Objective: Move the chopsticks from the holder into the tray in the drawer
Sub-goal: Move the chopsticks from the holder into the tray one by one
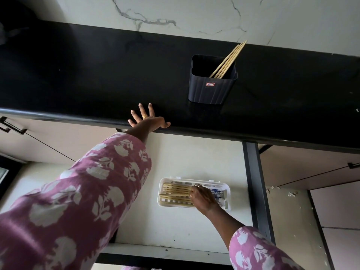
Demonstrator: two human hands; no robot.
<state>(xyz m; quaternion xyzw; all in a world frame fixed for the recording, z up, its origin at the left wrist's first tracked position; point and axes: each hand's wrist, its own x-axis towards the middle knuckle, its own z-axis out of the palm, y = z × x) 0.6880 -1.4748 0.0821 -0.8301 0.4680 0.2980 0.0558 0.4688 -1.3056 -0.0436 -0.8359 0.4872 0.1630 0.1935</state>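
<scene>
Left hand [148, 119] splayed on the counter [97, 75], the right hand [202, 199] should lay its pinched chopsticks [175, 195] parallel in the white tray [185, 179]

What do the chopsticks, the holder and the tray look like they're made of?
Chopsticks: pale tan, matte, thin straight sticks, so probably bamboo or wood. Holder: dark ribbed walls with a slight sheen and a small sticker, so likely moulded plastic. Tray: white, with a slotted base and a rounded rim, likely plastic too.
</scene>
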